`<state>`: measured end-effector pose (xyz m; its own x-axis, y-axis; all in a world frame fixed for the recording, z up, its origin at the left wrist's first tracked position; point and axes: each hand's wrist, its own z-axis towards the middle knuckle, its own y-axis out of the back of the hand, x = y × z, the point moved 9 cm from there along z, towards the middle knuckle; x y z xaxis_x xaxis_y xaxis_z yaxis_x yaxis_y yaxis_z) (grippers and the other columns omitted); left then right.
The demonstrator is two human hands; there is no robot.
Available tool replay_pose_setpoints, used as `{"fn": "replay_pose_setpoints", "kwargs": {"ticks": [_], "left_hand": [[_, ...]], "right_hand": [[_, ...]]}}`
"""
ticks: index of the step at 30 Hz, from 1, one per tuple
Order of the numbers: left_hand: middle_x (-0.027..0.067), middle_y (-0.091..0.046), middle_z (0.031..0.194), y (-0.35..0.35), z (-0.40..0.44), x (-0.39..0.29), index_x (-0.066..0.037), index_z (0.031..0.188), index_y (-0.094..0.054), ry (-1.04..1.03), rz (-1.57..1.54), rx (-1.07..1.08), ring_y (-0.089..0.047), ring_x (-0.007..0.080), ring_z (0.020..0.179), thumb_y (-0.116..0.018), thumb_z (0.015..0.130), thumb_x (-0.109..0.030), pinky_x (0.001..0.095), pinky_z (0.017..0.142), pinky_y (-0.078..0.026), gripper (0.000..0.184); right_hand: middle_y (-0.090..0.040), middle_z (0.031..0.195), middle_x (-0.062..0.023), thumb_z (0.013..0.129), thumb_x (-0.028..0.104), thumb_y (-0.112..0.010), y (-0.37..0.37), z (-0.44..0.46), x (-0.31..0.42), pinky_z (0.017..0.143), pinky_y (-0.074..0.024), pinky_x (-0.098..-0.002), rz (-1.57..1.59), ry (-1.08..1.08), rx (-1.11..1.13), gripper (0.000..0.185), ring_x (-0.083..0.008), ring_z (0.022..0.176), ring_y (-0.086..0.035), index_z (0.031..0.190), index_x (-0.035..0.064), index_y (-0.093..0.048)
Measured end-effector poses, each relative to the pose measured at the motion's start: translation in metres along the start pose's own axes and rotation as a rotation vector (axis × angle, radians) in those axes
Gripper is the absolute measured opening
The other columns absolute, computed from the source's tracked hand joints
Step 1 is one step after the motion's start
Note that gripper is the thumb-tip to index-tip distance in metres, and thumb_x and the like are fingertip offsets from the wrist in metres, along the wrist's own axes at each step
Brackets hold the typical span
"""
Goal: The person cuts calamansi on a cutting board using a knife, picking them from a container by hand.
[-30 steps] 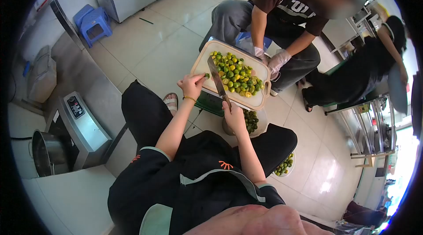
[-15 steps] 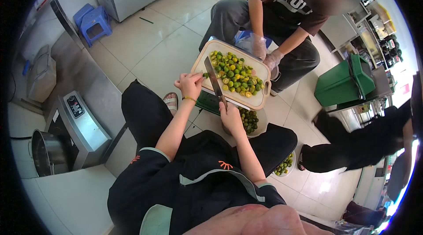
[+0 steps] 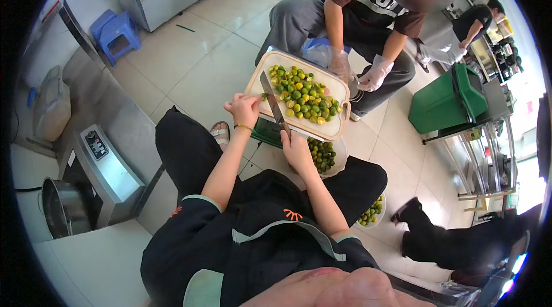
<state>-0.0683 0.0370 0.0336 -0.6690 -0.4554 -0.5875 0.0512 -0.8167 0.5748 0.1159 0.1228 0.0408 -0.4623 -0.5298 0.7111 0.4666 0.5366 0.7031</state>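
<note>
Passer-by (image 3: 454, 239) has moved lower in view; right hand (image 3: 297, 150) grips a knife (image 3: 273, 100), left hand (image 3: 245, 111) pinches a lime (image 3: 264, 97).

A: It's a working kitchen, and a commercial one by the look of it! Steel counter (image 3: 123, 100) down the left, cooker (image 3: 109, 151) with a control panel, steel pot (image 3: 62, 212) right by it!

B: And up top, a big cabinet (image 3: 172, 3) with a lit front, standing on pale tiles (image 3: 210, 56)!

A: Over on the right, green bin (image 3: 438, 100), metal rack (image 3: 489, 160), other people about, one in clear gloves (image 3: 376, 73)!

B: In the middle, a board (image 3: 257, 81) heaped with citrus (image 3: 303, 91), cut and whole, plus a basin (image 3: 343, 159) of more! That's bulk prep!

A: The far shelves (image 3: 509, 65) are small and blurry; perhaps kitchen supplies, I can't swear to it.
</note>
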Motion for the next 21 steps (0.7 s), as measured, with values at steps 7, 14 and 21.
{"fn": "replay_pose_setpoints", "kwargs": {"ticks": [7, 14, 21], "left_hand": [[-0.0036, -0.066, 0.069, -0.001, 0.001, -0.004, -0.023, 0.079, -0.074, -0.036, 0.001, -0.046, -0.055, 0.0184, 0.087, -0.067, 0.075, -0.015, 0.0424, 0.078, -0.025, 0.011], [-0.0034, -0.068, 0.073, 0.002, 0.0, -0.01, -0.023, 0.079, -0.074, -0.048, 0.029, -0.044, -0.056, 0.0183, 0.087, -0.065, 0.072, -0.014, 0.0428, 0.079, -0.026, 0.015], [-0.0043, -0.068, 0.074, -0.008, -0.004, 0.002, -0.023, 0.08, -0.074, -0.005, 0.001, -0.081, -0.057, 0.0172, 0.088, -0.065, 0.074, -0.014, 0.0425, 0.08, -0.026, 0.015]], "right_hand": [[-0.059, 0.075, -0.0321, 0.095, 0.03, -0.047, -0.003, -0.001, 0.014, 0.069, -0.046, -0.0529, -0.049, -0.062, 0.014, 0.04, -0.0482, 0.076, -0.059, 0.087, -0.0075, -0.056], [-0.058, 0.073, -0.0341, 0.095, 0.03, -0.048, -0.013, 0.025, 0.02, 0.067, -0.0463, -0.0531, -0.039, 0.056, -0.003, 0.042, -0.05, 0.075, -0.058, 0.084, -0.0094, -0.056], [-0.058, 0.074, -0.0351, 0.094, 0.025, -0.048, -0.018, 0.013, 0.013, 0.068, -0.0477, -0.0529, -0.07, 0.037, -0.033, 0.038, -0.0501, 0.076, -0.059, 0.082, -0.0101, -0.056]]}}
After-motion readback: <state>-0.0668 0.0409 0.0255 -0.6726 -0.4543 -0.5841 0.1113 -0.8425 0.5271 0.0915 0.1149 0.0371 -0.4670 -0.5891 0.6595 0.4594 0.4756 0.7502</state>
